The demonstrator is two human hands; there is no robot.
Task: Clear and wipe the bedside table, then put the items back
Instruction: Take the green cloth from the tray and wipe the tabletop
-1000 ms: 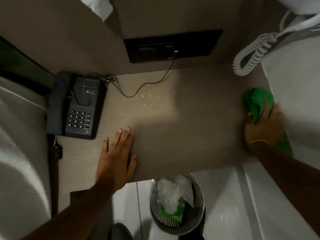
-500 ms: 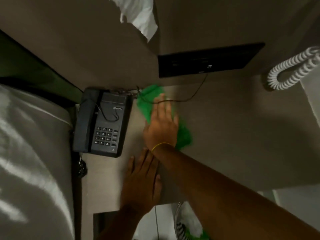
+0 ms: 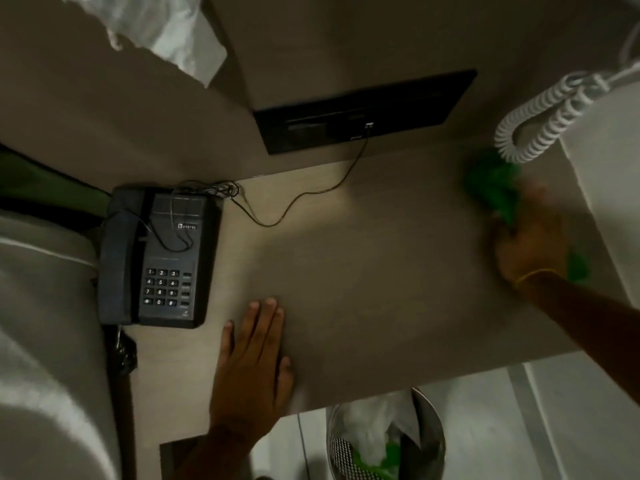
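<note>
The right hand [image 3: 530, 251], blurred, presses a green cloth [image 3: 493, 188] on the counter [image 3: 363, 271] at its far right side, fingers clamped on it. The left hand [image 3: 254, 368] lies flat, fingers together, near the phone [image 3: 159, 258] at the left edge.
</note>
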